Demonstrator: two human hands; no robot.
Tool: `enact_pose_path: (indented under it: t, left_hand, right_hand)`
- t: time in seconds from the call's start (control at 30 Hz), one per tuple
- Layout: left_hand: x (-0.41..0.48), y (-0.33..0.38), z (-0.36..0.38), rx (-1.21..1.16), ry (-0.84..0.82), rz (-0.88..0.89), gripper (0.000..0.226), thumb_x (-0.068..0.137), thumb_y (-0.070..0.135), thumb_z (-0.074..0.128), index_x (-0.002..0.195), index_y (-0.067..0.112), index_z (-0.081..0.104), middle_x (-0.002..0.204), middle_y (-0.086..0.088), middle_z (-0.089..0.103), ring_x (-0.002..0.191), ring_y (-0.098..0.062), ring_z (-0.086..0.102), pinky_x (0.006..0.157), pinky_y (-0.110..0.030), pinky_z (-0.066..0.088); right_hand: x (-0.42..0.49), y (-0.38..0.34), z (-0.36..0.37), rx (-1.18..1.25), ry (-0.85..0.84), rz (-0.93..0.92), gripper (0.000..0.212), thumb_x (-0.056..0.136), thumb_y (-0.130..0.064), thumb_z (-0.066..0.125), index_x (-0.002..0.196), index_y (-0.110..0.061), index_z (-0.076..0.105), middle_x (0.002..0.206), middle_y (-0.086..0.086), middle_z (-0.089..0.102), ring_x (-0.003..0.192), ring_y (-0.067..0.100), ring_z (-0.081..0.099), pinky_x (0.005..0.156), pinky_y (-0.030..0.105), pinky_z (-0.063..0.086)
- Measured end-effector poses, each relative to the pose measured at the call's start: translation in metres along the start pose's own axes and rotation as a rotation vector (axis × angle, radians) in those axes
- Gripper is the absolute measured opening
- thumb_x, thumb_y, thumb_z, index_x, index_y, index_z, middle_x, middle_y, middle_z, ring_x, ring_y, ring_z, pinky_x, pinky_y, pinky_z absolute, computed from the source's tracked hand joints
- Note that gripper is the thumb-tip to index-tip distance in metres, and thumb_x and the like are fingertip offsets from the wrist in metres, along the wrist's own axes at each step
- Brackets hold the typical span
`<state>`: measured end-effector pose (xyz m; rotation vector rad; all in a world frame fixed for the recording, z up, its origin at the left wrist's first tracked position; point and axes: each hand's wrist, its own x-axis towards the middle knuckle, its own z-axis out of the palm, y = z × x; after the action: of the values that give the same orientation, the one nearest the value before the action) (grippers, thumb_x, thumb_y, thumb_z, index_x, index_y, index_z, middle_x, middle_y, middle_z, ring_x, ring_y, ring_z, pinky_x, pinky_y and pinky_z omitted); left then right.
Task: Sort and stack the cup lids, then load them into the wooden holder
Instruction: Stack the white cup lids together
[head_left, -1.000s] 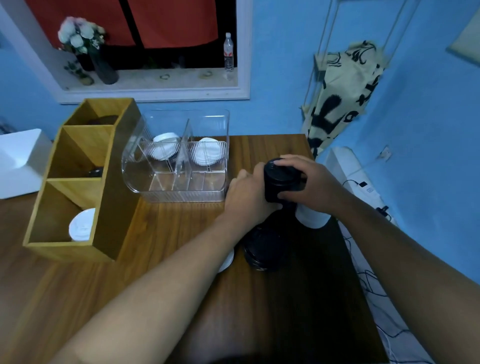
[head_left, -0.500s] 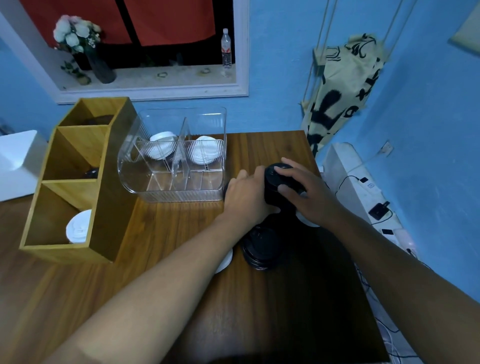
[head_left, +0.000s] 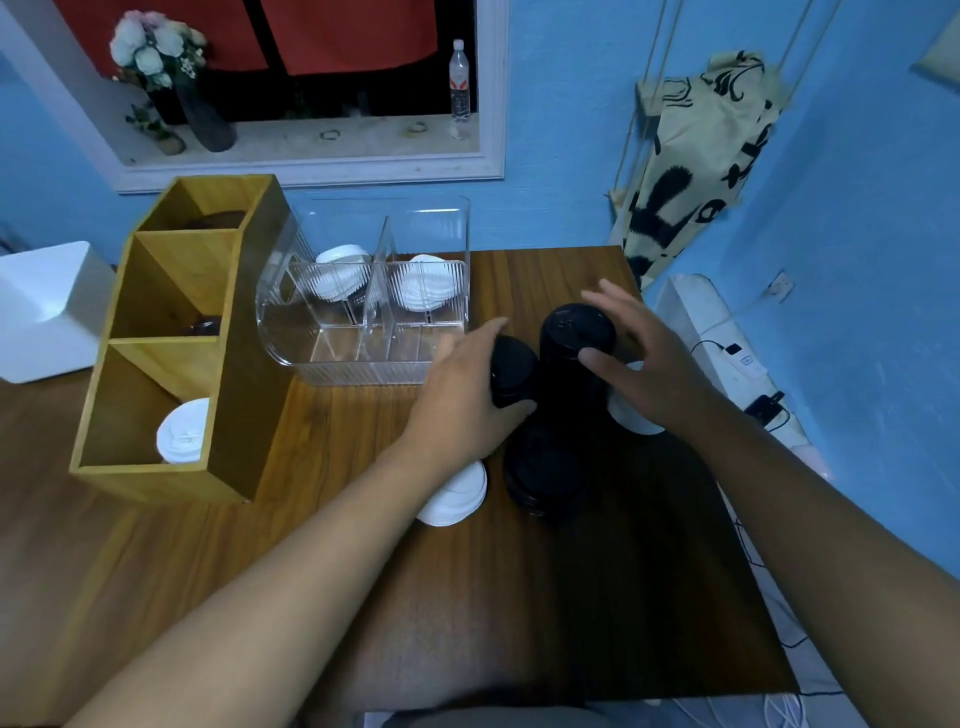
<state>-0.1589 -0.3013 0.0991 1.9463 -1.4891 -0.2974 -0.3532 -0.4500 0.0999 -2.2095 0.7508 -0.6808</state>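
Right hand has released the tall black lid stack, its top embossing unreadable; left hand grasps a shorter stack beside it.

A: Where is this camera looking from?
B: It is riding on the person's head, facing forward and down across the wooden table.
A: How near is it sitting?
B: Close: both forearms are entering from the bottom edge, the left hand gripping a black lid stack and the right hand hovering mid-frame, the blue wall filling the top.
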Motion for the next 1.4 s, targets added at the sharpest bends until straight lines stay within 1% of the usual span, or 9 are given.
enact_pose_path:
  t: [0.1,0.2,0.37,0.57,0.73,0.93,1.1,1.2,1.4]
  left_hand:
    - [-0.034,-0.034,-0.018,0.003,0.089,0.028,0.071,0.08,0.033,0.085,0.142,0.025,0.05,0.128,0.012,0.058,0.121,-0.012,0.044,0.099,-0.028,0.04]
    - [-0.055,-0.063,-0.027,0.063,0.08,0.002,0.057,0.085,0.031,0.079,0.137,0.025,0.055,0.13,0.012,0.057,0.121,-0.012,0.047,0.101,-0.031,0.043]
    - [-0.032,-0.055,-0.025,0.181,-0.048,0.153,0.054,0.094,0.036,0.069,0.144,0.02,0.055,0.143,0.004,0.055,0.129,-0.021,0.051,0.105,-0.038,0.046]
    - [-0.04,-0.045,-0.029,0.35,-0.328,0.215,0.085,0.083,0.079,0.057,0.151,0.03,0.042,0.152,0.009,0.043,0.137,-0.014,0.04,0.111,-0.036,0.037]
    - [-0.092,-0.087,-0.034,0.204,-0.286,0.23,0.082,0.088,0.07,0.06,0.155,0.028,0.038,0.154,0.008,0.039,0.136,-0.012,0.04,0.112,-0.036,0.04]
    - [-0.118,-0.12,-0.048,0.184,-0.185,0.173,0.087,0.092,0.06,0.059,0.16,0.018,0.025,0.161,0.0,0.031,0.147,-0.012,0.03,0.119,-0.029,0.028]
    - [-0.128,-0.137,-0.06,0.095,-0.228,0.119,0.101,0.087,0.05,0.071,0.163,0.024,0.011,0.167,0.004,0.021,0.15,-0.003,0.019,0.12,-0.02,0.022]
    - [-0.129,-0.151,-0.066,0.015,-0.24,0.019,0.118,0.078,0.05,0.083,0.163,0.031,0.002,0.165,0.014,0.024,0.145,0.006,0.022,0.112,-0.005,0.017]
    - [-0.126,-0.167,-0.068,0.032,-0.198,-0.074,0.114,0.073,0.058,0.084,0.16,0.035,0.015,0.153,0.008,0.043,0.143,-0.011,0.035,0.116,-0.032,0.035]
  right_hand:
    - [-0.027,-0.018,0.009,-0.128,0.215,-0.113,0.049,0.096,-0.04,0.061,0.141,-0.021,0.054,0.153,-0.002,0.047,0.142,0.011,0.042,0.113,0.032,0.036]
    - [-0.06,-0.033,0.033,-0.155,0.244,-0.131,0.035,0.097,-0.027,0.06,0.131,-0.017,0.06,0.139,-0.002,0.058,0.132,0.009,0.05,0.108,0.031,0.044]
    - [-0.1,-0.037,0.083,-0.351,0.059,-0.104,0.038,0.096,-0.041,0.06,0.129,-0.022,0.064,0.138,-0.007,0.056,0.135,0.011,0.046,0.111,0.035,0.041]
    - [-0.11,-0.028,0.091,-0.421,0.018,-0.036,0.047,0.092,-0.049,0.057,0.131,-0.022,0.064,0.144,-0.005,0.054,0.143,0.013,0.038,0.114,0.039,0.037]
    - [-0.119,-0.039,0.097,-0.483,0.086,-0.071,0.041,0.095,-0.04,0.061,0.129,-0.019,0.066,0.145,-0.001,0.055,0.146,0.014,0.037,0.121,0.046,0.032]
    - [-0.109,-0.088,0.156,-0.298,0.003,-0.192,0.037,0.098,-0.035,0.057,0.131,-0.019,0.062,0.148,-0.002,0.05,0.144,0.01,0.038,0.116,0.02,0.029]
    - [-0.083,-0.098,0.2,-0.139,-0.142,-0.003,0.062,0.091,-0.051,0.06,0.148,-0.032,0.045,0.163,-0.012,0.024,0.149,0.004,0.023,0.115,0.023,0.026]
    - [-0.068,-0.102,0.209,-0.052,-0.172,0.044,0.065,0.087,-0.048,0.073,0.145,-0.038,0.046,0.162,-0.016,0.026,0.145,-0.002,0.024,0.113,0.019,0.026]
    - [-0.061,-0.102,0.221,0.02,-0.123,-0.003,0.045,0.081,-0.037,0.083,0.122,-0.037,0.065,0.15,-0.013,0.047,0.136,0.001,0.044,0.111,0.027,0.041]
